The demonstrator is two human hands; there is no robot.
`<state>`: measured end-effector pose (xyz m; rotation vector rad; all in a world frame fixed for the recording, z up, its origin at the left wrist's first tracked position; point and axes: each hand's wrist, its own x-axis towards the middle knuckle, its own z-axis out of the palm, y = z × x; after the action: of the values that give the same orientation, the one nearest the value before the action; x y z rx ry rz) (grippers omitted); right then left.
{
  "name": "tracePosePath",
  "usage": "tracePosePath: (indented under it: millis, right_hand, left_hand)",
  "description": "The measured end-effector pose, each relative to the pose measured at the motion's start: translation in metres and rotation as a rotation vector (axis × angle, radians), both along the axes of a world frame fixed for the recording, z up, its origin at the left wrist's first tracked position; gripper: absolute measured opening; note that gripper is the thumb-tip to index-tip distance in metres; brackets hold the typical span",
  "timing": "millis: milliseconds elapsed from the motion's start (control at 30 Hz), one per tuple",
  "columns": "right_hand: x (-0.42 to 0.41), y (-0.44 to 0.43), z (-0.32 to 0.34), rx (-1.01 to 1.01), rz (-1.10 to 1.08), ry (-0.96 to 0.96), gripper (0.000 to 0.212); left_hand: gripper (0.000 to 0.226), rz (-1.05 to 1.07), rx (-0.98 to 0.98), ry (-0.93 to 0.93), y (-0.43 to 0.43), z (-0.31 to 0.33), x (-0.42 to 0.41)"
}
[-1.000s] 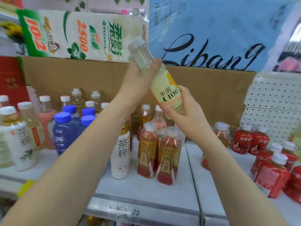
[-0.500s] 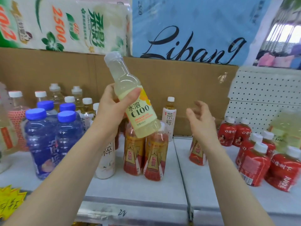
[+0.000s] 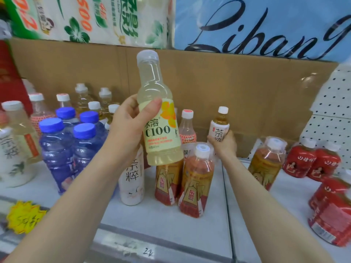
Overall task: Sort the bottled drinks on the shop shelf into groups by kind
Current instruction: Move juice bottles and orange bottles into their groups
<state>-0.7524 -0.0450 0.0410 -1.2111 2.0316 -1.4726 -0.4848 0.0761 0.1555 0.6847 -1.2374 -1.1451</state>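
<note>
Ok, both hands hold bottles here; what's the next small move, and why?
Probably the right hand lifts the small white-labelled tea bottle from the back of the shelf and carries it toward the matching white-labelled bottle at the front. Its fingers curl round it, and the left hand is busy holding the pale yellow C100 plastic bottle.

Single head cam, wide-angle: faces forward and slightly down, close on the shelf (image 3: 167, 230), edges bowed by lens.
</note>
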Motion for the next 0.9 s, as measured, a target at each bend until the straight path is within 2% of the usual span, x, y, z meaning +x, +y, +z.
tracePosePath:
  millis: [133, 267, 467, 633, 800, 900]
  right_hand:
    - [0.004, 0.037, 0.003, -0.042, 0.007, 0.058, 0.058]
    - [0.012, 0.099, 0.024, -0.157, 0.0, 0.242, 0.054]
    - [0.036, 0.197, 0.052, -0.295, -0.104, 0.394, 0.053]
    - [0.07, 0.255, 0.042, -0.29, -0.117, 0.333, 0.043]
    - [0.124, 0.268, 0.018, -0.266, 0.094, 0.182, 0.044]
    - [0.159, 0.253, 0.008, -0.236, 0.235, 0.176, 0.044]
  left_hand:
    - [0.057, -0.03, -0.041, 0.019, 0.008, -0.005, -0.002]
    - [0.06, -0.071, -0.097, 0.012, 0.026, -0.012, 0.002]
    - [0.062, -0.002, -0.147, 0.02, 0.057, -0.039, 0.021]
    - [0.065, 0.086, -0.142, -0.034, 0.081, -0.065, 0.056]
    - [0.051, 0.233, -0.124, -0.091, 0.087, -0.088, 0.091]
    - [0.059, 0.251, -0.098, -0.107, 0.088, -0.098, 0.104]
